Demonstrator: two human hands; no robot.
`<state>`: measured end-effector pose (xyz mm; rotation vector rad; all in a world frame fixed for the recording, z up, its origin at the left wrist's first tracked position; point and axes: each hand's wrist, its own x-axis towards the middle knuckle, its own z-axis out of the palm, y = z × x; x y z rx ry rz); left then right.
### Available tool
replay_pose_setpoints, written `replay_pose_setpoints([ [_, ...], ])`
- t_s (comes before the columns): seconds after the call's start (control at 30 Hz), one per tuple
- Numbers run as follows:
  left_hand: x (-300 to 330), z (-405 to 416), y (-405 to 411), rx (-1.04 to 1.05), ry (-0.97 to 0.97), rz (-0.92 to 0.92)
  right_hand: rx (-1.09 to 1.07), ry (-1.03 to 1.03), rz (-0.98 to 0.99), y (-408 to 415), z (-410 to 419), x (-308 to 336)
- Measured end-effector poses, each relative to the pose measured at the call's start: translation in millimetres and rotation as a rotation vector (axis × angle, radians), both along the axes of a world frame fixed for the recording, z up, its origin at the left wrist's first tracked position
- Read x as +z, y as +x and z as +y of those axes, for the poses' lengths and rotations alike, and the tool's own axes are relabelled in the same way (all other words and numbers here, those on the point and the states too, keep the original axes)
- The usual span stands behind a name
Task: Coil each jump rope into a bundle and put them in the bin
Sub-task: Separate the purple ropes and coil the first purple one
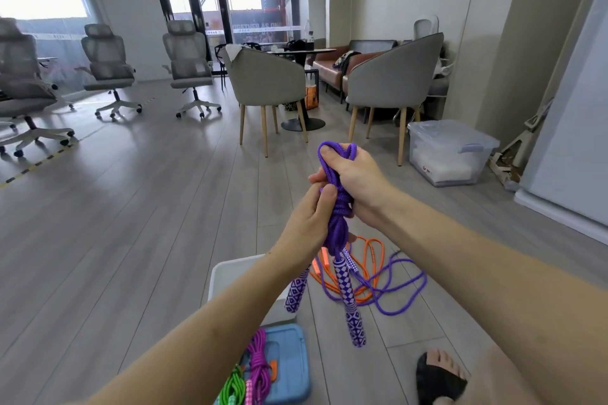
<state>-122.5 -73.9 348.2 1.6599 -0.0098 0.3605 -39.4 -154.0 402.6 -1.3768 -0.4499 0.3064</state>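
The far glass wall (263, 26) carries a strip of pale lettering that reads roughly "TOGETHER AS ONE"; it is too faint to be sure. Near the right wall stands a clear lidded storage box (450, 151) with a small red mark on its side, too small to read.

On the wooden floor (131, 207) below the hands, a white bin (230, 276) sits just left of centre, mostly hidden by the left forearm. Right of it lie a loose purple rope (394, 289) and an orange rope (371, 250), tangled over one another. At the near edge, a magenta rope bundle (256, 358) and a green rope (235, 381) rest on a blue lid (292, 362).

The purple jump rope (339, 217) is held up in the air between both hands, coiled into a tight bundle. The right hand (348, 171) grips the upper loops, thumb through the top loop. The left hand (312, 217) pinches the wrapped middle from the left. Its two patterned purple-and-white handles (345, 286) hang down beneath the hands.
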Motion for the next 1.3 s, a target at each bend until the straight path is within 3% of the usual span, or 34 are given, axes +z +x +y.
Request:
replay_pose_setpoints([
  [0.13,-25,4,-14,-0.17,0.018,0.154,0.044,0.081,0.118,12,-12,-3],
  [0.27,-31,-1,-21,-0.107,-0.033,0.122,0.091,0.107,0.15,10,-20,-9],
  [0.33,-31,1,-23,-0.067,-0.058,0.132,0.167,0.013,0.112,3,-23,-16],
  [0.4,-35,4,-24,0.006,0.043,0.135,0.224,-0.082,0.045,-6,-24,-26],
  [0.5,-42,1,-28,0.111,0.176,0.186,0.154,-0.085,-0.043,-20,-16,-38],
  [0.63,-37,-13,-41,0.081,0.036,0.259,0.067,-0.11,-0.21,-34,-12,-39],
  [0.67,-35,-14,-45,0.112,0.084,0.233,0.055,-0.101,-0.221,-37,-10,-38],
  [0.73,-37,-6,-53,0.222,0.397,0.126,0.017,-0.04,-0.127,-40,-5,-38],
  [0.77,-39,-2,-60,0.254,0.553,0.091,-0.007,-0.005,-0.014,-42,1,-40],
  [0.83,-45,5,-72,0.27,0.688,0.054,-0.018,0.074,0.236,-49,14,-44],
  [0.9,-51,8,-79,0.31,0.658,0.066,0.009,0.114,0.34,-53,24,-50],
  [1.0,-59,10,-82,0.373,0.515,0.102,0.102,-0.007,0.109,-51,27,-59],
  [1.07,-68,16,-84,0.394,0.521,0.129,0.151,-0.128,-0.055,-51,27,-69],
  [1.17,-95,26,-87,0.447,0.47,0.218,0.271,-0.315,-0.059,-58,29,-99],
  [1.3,-149,21,-105,0.29,0.166,0.426,0.389,-0.59,-0.061,-65,30,-159],
])
